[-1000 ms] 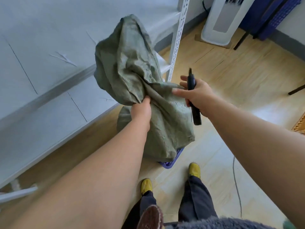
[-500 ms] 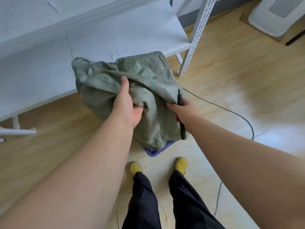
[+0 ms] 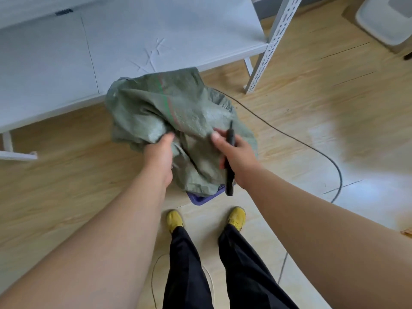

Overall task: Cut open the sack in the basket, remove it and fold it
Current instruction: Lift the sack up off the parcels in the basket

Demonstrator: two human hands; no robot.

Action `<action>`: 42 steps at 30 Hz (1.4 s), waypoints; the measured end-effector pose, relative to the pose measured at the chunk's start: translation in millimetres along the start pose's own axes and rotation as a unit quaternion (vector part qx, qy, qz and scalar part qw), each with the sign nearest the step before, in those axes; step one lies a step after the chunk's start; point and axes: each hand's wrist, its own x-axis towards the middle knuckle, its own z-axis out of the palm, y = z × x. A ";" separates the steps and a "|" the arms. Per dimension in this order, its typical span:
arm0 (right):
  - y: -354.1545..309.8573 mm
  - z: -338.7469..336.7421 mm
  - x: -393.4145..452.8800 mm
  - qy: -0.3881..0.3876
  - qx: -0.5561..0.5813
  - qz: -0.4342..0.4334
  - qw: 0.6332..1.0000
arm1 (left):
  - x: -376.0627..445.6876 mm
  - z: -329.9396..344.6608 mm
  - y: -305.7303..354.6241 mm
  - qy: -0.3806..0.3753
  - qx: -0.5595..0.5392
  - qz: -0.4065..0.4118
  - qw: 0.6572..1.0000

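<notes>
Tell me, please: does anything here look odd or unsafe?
Yes: the right hand grips a black cutter while also pinching the green sack. A black cable trails loose across the floor near the feet.

Wood floor (image 3: 312,121) right of the sack (image 3: 169,112) lies open, crossed only by a black cable (image 3: 289,139). White shelf (image 3: 156,41) and its perforated post (image 3: 270,47) close off the far side. Basket (image 3: 201,198) mostly hidden, probably right under the sack.

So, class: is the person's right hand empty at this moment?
No: the right hand grips a black cutting tool while its thumb also touches the green sack.
</notes>
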 end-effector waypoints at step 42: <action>182.3 -1.2 205.0 0.012 -0.227 0.153 0.962 | 131.0 73.1 -68.1 0.078 0.233 0.091 0.965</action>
